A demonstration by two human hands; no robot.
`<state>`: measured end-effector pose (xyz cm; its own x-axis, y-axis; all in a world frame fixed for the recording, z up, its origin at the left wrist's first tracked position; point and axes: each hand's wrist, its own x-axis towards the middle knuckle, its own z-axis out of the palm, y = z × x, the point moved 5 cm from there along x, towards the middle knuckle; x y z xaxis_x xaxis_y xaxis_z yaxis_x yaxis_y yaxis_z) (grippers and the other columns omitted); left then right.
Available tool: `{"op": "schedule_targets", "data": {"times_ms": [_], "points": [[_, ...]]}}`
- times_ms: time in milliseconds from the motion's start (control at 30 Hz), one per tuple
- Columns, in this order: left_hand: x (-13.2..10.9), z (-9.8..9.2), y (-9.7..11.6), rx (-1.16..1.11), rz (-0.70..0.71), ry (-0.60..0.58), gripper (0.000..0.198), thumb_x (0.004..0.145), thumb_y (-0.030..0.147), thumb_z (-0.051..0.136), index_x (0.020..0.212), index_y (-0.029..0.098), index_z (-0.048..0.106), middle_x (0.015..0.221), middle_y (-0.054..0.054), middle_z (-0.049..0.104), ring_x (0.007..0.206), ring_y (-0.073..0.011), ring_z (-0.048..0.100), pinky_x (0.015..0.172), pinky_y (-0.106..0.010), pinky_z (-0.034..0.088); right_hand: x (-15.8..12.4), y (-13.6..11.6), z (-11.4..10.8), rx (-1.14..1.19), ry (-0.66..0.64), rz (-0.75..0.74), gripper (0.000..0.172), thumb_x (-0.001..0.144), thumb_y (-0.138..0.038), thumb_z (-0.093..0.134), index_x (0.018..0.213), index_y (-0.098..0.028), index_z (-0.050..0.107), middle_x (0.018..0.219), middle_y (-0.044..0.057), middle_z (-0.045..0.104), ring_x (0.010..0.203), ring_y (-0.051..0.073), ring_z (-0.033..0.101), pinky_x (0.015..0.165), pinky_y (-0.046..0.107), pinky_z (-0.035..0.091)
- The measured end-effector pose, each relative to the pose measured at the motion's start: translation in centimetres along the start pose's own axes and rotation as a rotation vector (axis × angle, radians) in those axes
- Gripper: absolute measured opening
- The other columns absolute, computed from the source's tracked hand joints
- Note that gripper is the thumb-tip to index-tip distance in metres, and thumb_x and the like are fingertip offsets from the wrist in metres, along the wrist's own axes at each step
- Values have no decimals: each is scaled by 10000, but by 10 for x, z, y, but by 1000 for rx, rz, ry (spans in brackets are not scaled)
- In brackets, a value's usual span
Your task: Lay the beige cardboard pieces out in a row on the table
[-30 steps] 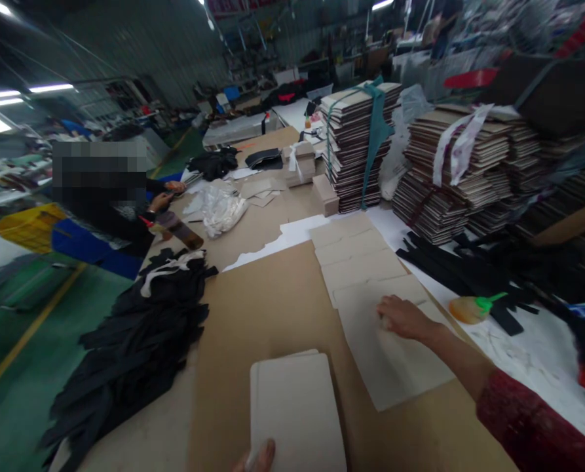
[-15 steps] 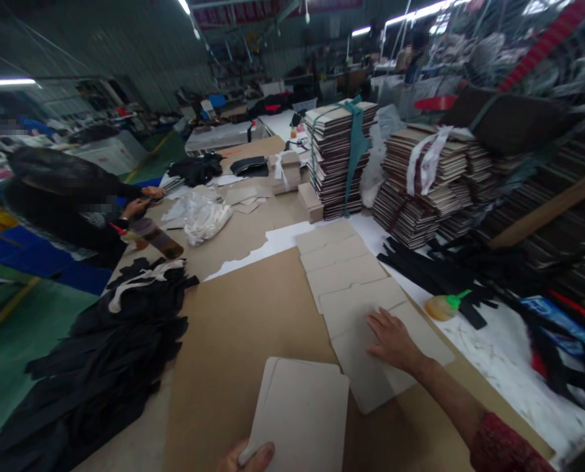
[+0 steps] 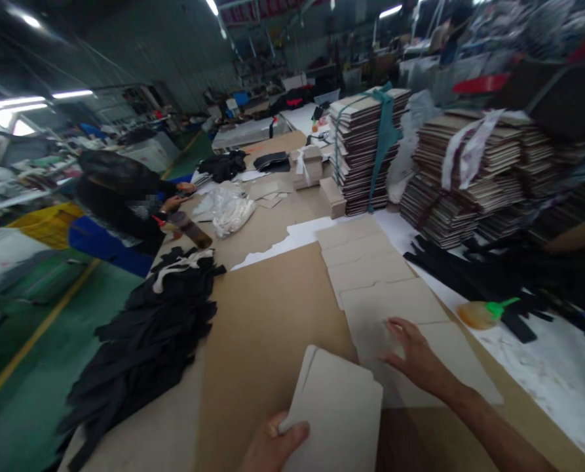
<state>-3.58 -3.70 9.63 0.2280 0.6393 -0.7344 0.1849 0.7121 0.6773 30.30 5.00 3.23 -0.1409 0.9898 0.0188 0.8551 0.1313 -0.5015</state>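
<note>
My left hand [image 3: 275, 448] grips the near corner of a small stack of pale card sheets [image 3: 339, 413] at the bottom of the view, thumb on top. My right hand [image 3: 415, 354] lies flat with fingers spread on the nearest sheet of an overlapping row of card sheets [image 3: 371, 262], which runs away from me along the brown board [image 3: 267, 314] covering the table.
A heap of black fabric pieces [image 3: 149, 334] lies at the left table edge. Black strips [image 3: 469, 269] and a glue bottle with a green nozzle [image 3: 481, 313] sit to the right. Tied cardboard bundles [image 3: 365, 147] stand behind. Another person [image 3: 120, 196] works at the far left.
The stack in my left hand has lifted and tilted toward the row. My right hand has slid nearer along the closest sheet, its fingers now spread.
</note>
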Motion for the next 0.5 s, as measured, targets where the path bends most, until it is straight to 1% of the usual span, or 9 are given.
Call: {"op": "schedule_targets", "data": {"times_ms": [67, 133, 200, 267, 300, 333, 400, 433, 500], "points": [[5, 0, 3, 29, 9, -54, 560, 650, 642, 731, 907, 145, 719, 771, -47, 698, 638, -165, 600, 600, -247, 445, 3, -38, -10, 206, -31, -96, 636, 878, -468, 570, 1432, -195, 420, 1470, 149, 406, 1365, 284, 364, 1140, 467, 319], [10, 1, 9, 130, 15, -118, 479, 662, 582, 749, 834, 136, 713, 672, -5, 637, 547, -109, 504, 528, -212, 363, 7, -79, -19, 332, -175, -159, 645, 868, -465, 587, 1439, -213, 424, 1496, 126, 398, 1372, 273, 366, 1148, 454, 312], [15, 6, 19, 259, 45, -171, 411, 677, 535, 753, 779, 139, 708, 619, 27, 576, 518, -85, 433, 499, -205, 304, 9, -115, -24, 356, -353, -213, 653, 812, -402, 653, 1413, -218, 475, 1473, 113, 450, 1352, 281, 398, 1137, 444, 320], [16, 12, 32, 361, 89, -237, 366, 682, 501, 759, 760, 147, 707, 612, 44, 543, 530, -79, 407, 501, -204, 292, 10, -140, -26, 356, -478, -249, 643, 735, -303, 695, 1356, -230, 546, 1391, 101, 542, 1272, 293, 480, 1082, 431, 369], [14, 14, 38, 401, 107, -261, 349, 678, 489, 765, 750, 152, 705, 612, 50, 530, 539, -79, 404, 504, -202, 294, 10, -146, -24, 374, -525, -251, 584, 707, -268, 696, 1283, -236, 606, 1299, 88, 609, 1186, 287, 542, 1019, 409, 413], [12, 14, 44, 436, 118, -275, 335, 678, 480, 764, 749, 158, 703, 617, 55, 526, 551, -80, 412, 509, -199, 302, 9, -149, -20, 415, -571, -233, 473, 691, -257, 694, 1162, -236, 670, 1165, 66, 668, 1067, 268, 595, 928, 374, 454], [3, 4, 53, 516, 134, -295, 315, 686, 472, 759, 759, 170, 701, 629, 60, 525, 574, -82, 435, 513, -191, 309, 3, -144, -6, 562, -692, -109, 213, 693, -311, 690, 886, -220, 694, 857, 13, 677, 798, 204, 609, 701, 298, 461], [-2, -5, 55, 558, 136, -310, 316, 687, 475, 761, 771, 176, 702, 633, 62, 528, 582, -84, 444, 510, -189, 306, -2, -137, 3, 651, -746, -11, 179, 704, -365, 685, 792, -211, 659, 745, -8, 635, 699, 176, 576, 616, 276, 429], [-15, -29, 50, 583, 115, -353, 348, 672, 491, 779, 833, 190, 716, 661, 58, 566, 605, -92, 475, 518, -186, 313, -13, -120, 21, 805, -765, 207, 285, 703, -471, 690, 727, -205, 591, 647, -34, 565, 605, 144, 510, 539, 255, 375]]}}
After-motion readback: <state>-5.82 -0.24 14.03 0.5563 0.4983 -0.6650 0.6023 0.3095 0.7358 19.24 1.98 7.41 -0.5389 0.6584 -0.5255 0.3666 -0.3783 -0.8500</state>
